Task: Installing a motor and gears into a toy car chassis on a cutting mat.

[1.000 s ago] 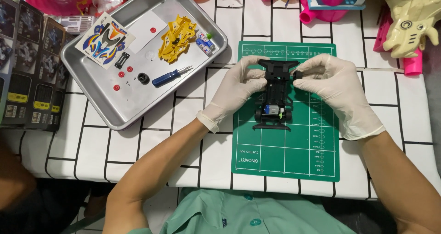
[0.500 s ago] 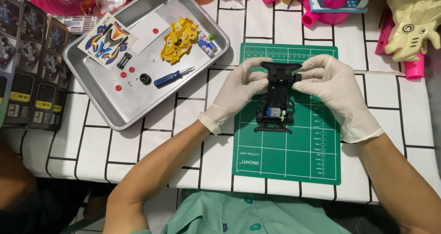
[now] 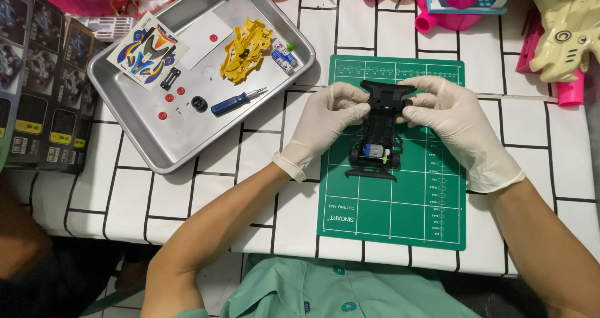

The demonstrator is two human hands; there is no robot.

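Two gloved hands hold one black plastic toy car chassis point(image 3: 380, 127) over one green cutting mat point(image 3: 400, 205) on the desk.

The left hand point(image 3: 325, 121) and right hand point(image 3: 453, 121) each pinch the far end of the chassis with their fingers. In one grey metal tray point(image 3: 140, 152) lie one yellow car body shell point(image 3: 245, 40), one blue-handled screwdriver point(image 3: 232, 102), two small batteries point(image 3: 282, 52), one sticker sheet point(image 3: 147, 50), four small red round parts and one black wheel. Against the earlier frames, the hands and chassis are almost unchanged.
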